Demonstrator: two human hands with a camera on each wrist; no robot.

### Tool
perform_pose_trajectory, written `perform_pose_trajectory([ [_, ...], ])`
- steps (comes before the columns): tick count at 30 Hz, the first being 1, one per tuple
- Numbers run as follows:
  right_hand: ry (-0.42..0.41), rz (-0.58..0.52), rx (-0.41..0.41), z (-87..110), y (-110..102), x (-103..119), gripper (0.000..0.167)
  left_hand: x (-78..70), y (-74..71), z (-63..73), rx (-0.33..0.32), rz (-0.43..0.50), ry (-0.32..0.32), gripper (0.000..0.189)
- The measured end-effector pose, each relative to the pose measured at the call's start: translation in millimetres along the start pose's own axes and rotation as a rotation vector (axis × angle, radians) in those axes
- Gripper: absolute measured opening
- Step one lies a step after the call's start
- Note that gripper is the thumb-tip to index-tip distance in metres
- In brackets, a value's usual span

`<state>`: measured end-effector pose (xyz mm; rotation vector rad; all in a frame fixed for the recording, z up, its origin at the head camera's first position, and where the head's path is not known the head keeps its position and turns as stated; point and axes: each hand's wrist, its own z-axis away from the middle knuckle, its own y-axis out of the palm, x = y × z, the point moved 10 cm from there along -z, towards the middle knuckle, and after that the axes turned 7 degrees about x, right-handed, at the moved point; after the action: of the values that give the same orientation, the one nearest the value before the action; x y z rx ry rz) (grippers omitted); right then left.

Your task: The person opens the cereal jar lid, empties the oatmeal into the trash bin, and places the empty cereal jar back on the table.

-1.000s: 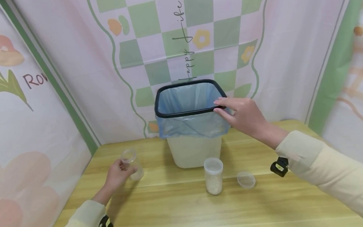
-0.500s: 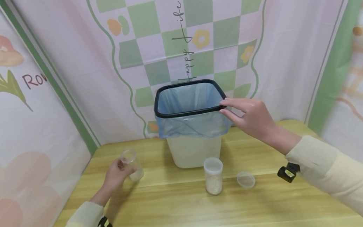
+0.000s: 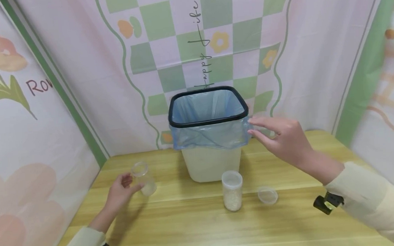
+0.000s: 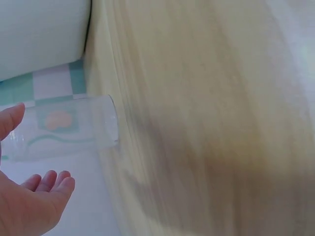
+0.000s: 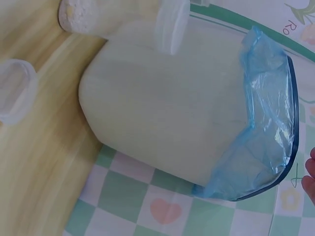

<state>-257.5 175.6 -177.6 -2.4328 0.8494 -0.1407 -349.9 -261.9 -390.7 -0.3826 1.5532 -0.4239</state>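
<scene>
At the left of the table, my left hand [image 3: 117, 193] reaches around an upright clear jar [image 3: 147, 181], thumb and fingers spread. In the left wrist view, a gap shows between the fingertips [image 4: 64, 182] and the jar. My right hand [image 3: 287, 139] hovers by the right side of a pale bin [image 3: 214, 165], thumb and forefinger apart and holding nothing. A blue plastic liner [image 3: 211, 136] folds over the bin's outside under a black rim ring [image 3: 208, 122]. The right wrist view catches only fingertips [image 5: 310, 172], clear of the rim.
In front of the bin stands a clear jar with whitish grains [image 3: 232, 196] and a pale collar at its top. A round clear lid [image 3: 267, 195] lies to its right on the wooden table [image 3: 190, 230]. Printed cloth [image 3: 243, 5] hangs behind and at the sides.
My right hand has drawn off the rim ring, moving right and slightly down. The left hand's fingers have opened and shifted a little left, away from the clear jar, which stays put.
</scene>
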Motion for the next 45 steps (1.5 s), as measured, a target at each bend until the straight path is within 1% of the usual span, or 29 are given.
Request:
perform_pose_trajectory([
  [4,-0.003,0.006,-0.008,7.5,-1.0,6.7,0.047,2.7,-1.1,6.4,0.001,-0.016,-0.022,0.08],
  [8,0.002,-0.009,-0.007,15.7,-0.3,11.7,0.048,3.6,-1.4,10.9,-0.012,-0.012,-0.031,0.077],
  [11,0.021,-0.019,-0.002,22.1,0.4,13.4,0.048,2.3,0.1,14.4,-0.026,0.007,-0.033,0.072],
  [16,0.061,-0.05,0.017,32.3,2.9,13.7,0.046,-4.4,9.1,20.7,-0.032,0.041,-0.014,0.064],
  [19,0.095,-0.079,0.042,39.4,6.6,12.3,0.038,-9.3,16.8,23.5,-0.027,0.054,0.002,0.06],
  [24,0.167,-0.119,0.089,53.3,15.4,10.0,0.027,-14.4,31.0,25.1,-0.016,0.079,0.021,0.055],
  [29,0.199,-0.172,0.092,64.9,23.6,11.1,0.025,-18.4,48.6,26.5,0.019,0.102,0.033,0.057],
  [38,0.248,-0.192,0.119,78.1,39.7,13.7,0.03,-35.7,87.0,27.5,0.111,0.116,0.093,0.059],
  [41,0.269,-0.208,0.122,81.8,44.1,13.9,0.031,-43.6,100.3,28.1,0.143,0.125,0.115,0.06],
  [45,0.333,-0.24,0.141,88.1,50.0,10.4,0.03,-55.8,117.4,30.0,0.191,0.151,0.154,0.059],
])
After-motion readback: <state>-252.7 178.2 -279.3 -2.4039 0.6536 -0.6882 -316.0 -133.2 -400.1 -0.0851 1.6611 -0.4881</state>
